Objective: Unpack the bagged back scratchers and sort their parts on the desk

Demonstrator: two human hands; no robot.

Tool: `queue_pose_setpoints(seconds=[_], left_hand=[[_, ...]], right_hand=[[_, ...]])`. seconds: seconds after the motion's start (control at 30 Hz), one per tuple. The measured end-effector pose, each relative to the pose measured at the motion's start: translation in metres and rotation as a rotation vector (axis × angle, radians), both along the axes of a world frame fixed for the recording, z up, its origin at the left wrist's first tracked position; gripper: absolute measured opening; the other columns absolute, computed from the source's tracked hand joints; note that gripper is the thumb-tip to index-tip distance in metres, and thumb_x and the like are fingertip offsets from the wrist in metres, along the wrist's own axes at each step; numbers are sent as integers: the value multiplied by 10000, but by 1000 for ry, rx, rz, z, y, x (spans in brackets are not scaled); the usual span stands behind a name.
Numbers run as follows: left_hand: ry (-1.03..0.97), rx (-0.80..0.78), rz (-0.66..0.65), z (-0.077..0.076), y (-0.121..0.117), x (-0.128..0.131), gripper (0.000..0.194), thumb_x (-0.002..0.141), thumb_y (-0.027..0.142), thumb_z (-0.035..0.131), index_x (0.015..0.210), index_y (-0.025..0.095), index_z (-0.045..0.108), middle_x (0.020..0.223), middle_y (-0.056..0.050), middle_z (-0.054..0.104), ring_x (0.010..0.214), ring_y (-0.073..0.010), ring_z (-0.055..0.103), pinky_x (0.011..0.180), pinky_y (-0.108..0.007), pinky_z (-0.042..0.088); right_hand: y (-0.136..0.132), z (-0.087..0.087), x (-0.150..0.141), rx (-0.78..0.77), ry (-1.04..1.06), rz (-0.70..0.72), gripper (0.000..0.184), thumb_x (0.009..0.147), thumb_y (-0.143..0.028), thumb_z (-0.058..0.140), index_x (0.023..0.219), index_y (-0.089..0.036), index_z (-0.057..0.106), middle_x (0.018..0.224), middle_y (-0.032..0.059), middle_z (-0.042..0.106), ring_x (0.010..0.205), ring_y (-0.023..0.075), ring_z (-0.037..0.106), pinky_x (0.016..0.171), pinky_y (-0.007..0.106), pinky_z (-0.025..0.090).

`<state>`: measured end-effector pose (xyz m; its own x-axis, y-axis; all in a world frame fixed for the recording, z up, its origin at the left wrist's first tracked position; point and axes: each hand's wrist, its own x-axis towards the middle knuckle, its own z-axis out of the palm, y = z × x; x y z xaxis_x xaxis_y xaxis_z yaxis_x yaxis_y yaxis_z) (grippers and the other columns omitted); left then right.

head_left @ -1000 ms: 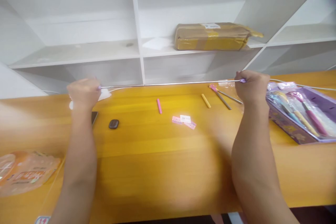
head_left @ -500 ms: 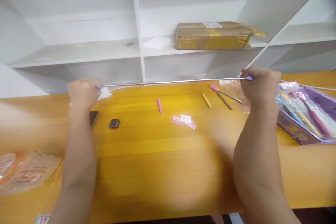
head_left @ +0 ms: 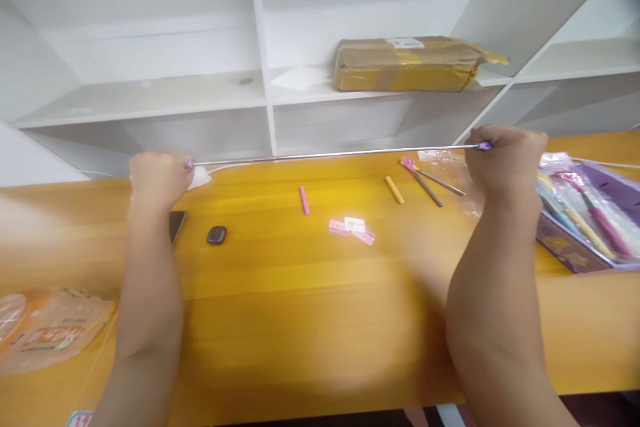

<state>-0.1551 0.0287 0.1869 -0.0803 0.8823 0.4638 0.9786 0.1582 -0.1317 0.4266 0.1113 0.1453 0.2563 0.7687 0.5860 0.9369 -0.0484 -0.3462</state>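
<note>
A thin telescopic metal rod (head_left: 325,155) with purple ends stretches level across the view, above the back of the table. My left hand (head_left: 161,180) is closed in a fist around its left end. Around the right end, my right hand (head_left: 506,157) is wrapped as well, with a bit of purple showing at the thumb. Both arms reach forward. Below the rod lie a pink stick (head_left: 304,201), a yellow stick (head_left: 395,190) and a pink claw-shaped piece (head_left: 408,163) with two metal rods (head_left: 429,188) by it.
Pink and white labels (head_left: 353,227) and a small dark case (head_left: 217,235) lie on the wooden table (head_left: 280,333). At right is a purple box (head_left: 570,247) of wrapped items; at left, an orange plastic bag (head_left: 60,330). A taped carton (head_left: 400,67) sits on the white shelf (head_left: 200,93).
My right hand has moved slightly to the right, drawing the rod a little longer. My left hand has stayed almost where it was.
</note>
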Motion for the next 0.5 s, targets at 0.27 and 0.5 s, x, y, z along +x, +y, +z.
queue_pose_setpoints(seconds=[0.27,0.5], left_hand=[[125,-91,50,0,5,12,228,905,229,521,740,228,680,652,-48,509,648,-219,384,635,-345,238],[79,-148,47,-8,2,62,301,962,279,527,758,202,735,674,-102,647,724,-278,638,676,-345,344]], right_hand=[[3,-5,13,-29,42,-53,257,692,-11,603,553,-197,493,562,9,450,651,128,486,717,326,343],[-8,7,-49,-79,-117,60,255,736,-12,584,600,-207,491,606,34,521,653,152,502,681,301,319]])
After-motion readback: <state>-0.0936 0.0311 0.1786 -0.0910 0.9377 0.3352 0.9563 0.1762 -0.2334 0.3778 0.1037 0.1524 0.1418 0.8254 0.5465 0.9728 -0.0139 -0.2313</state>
